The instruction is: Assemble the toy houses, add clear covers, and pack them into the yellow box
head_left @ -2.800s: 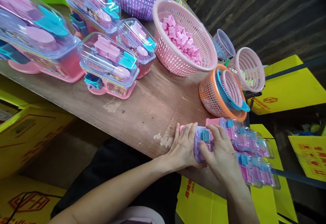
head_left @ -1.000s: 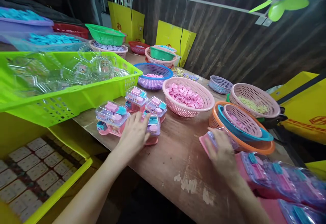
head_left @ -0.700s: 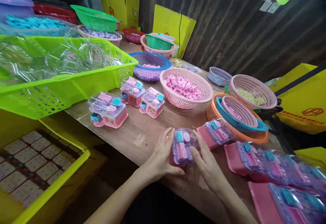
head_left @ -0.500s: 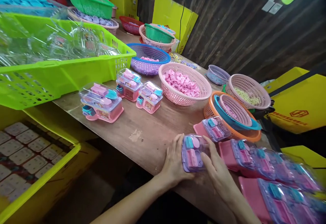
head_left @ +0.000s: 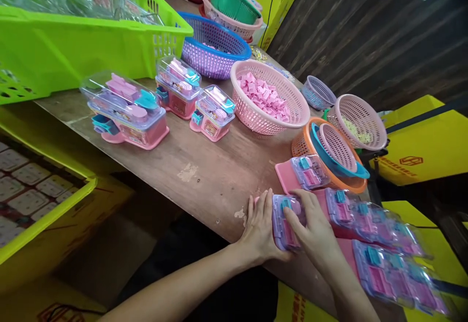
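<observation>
Between my hands, near the table's front edge, is a small plastic toy case (head_left: 282,231) with a lilac tray, pink and turquoise pieces and a clear cover. My left hand (head_left: 259,229) wraps its left side, fingers over the pink base. From the right, my right hand (head_left: 310,219) grips the cover, its thumb lying across the top; its fingertips are partly hidden. A matching toy case (head_left: 309,173) lies just beyond. More such cases stand in two rows, a far row (head_left: 343,210) and a near row (head_left: 376,268), to the right of my hands.
Three upright toy cases (head_left: 127,112) stand at the left. Behind them are a green crate (head_left: 91,44) of clear plastic parts, a blue basket (head_left: 215,53) and a pink basket (head_left: 268,122) of pink pieces. Stacked baskets (head_left: 303,144) sit at the right. A yellow box (head_left: 47,214) is below the table's left edge.
The camera view has tipped downward. Both hands have moved the toy case slightly right, closer to the rows. My right thumb has come over the top of the cover.
</observation>
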{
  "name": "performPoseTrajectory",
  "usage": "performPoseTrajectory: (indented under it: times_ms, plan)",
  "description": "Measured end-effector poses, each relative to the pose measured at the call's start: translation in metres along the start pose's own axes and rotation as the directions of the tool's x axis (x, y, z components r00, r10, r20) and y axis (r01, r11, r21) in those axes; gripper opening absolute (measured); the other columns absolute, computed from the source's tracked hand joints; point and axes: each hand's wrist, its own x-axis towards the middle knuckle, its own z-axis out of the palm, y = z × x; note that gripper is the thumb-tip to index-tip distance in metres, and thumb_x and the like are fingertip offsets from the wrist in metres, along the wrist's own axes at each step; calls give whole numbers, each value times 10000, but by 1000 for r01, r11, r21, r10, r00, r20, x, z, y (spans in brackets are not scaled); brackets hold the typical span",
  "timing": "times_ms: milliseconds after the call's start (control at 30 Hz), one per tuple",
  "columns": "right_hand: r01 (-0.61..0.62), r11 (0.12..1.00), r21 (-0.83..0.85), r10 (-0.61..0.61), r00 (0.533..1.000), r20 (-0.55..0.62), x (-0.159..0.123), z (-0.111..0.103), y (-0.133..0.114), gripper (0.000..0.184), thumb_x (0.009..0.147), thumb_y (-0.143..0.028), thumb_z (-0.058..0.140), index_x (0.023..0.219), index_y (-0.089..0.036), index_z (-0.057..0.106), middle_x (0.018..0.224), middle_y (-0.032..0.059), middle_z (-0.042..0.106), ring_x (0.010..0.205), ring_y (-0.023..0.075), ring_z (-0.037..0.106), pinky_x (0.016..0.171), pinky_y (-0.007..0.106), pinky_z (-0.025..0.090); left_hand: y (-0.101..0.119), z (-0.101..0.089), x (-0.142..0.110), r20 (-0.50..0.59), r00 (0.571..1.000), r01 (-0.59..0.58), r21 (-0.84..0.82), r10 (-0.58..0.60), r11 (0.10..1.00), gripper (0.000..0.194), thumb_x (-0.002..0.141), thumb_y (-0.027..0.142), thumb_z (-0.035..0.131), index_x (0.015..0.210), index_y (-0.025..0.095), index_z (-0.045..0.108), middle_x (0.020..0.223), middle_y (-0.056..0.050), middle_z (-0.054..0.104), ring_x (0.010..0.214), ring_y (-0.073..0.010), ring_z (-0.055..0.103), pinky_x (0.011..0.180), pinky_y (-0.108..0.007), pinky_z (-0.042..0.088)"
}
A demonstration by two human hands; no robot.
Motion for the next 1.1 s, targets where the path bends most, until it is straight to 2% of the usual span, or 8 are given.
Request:
performPoseTrajectory:
  times_ms: [167,333,600,767,1100]
  plan:
    - [-32,983,-181,16,996,-91,0,1,-14,312,816,-367,472,1096,-231,488,1114,65,509,1043,243,502,896,435,438,0,0,2,-31,999,-31,-35,30,999,1435,358,639,746,1426,118,-59,1432,-233,274,1336,-384,234,1084,-650,75]
    - [-26,968,-250,6,997,-78,-4,5,-17,349,813,-368,482,1146,-265,484,1168,54,479,1072,240,486,895,410,448,2,-3,4,-57,998,-29,-50,26,998,1340,400,645,710,1420,104,29,1400,-220,326,1310,-377,281,1087,-637,86]
    - [-10,908,-418,1,1000,-20,-9,0,-23,397,823,-316,470,1208,-218,453,1203,102,462,997,258,507,845,423,456,4,-6,4,-54,997,-47,-34,45,998,1306,399,640,704,1410,106,73,1365,-202,365,1286,-354,316,1099,-609,77]
    - [-17,849,-528,10,1000,-15,-11,-1,-31,412,806,-304,482,1205,-203,455,1189,100,482,934,258,511,759,389,463,5,-7,5,-61,997,-53,-49,50,997,1296,395,624,715,1406,104,93,1346,-197,382,1279,-345,328,1107,-604,80]
    - [-2,712,-702,-11,1000,-14,-8,-1,-45,364,797,-330,473,1148,-235,503,1076,81,554,750,235,483,565,346,382,4,-7,5,-72,996,-52,-90,45,995,1263,424,591,728,1413,126,95,1370,-179,362,1298,-325,308,1118,-585,97]
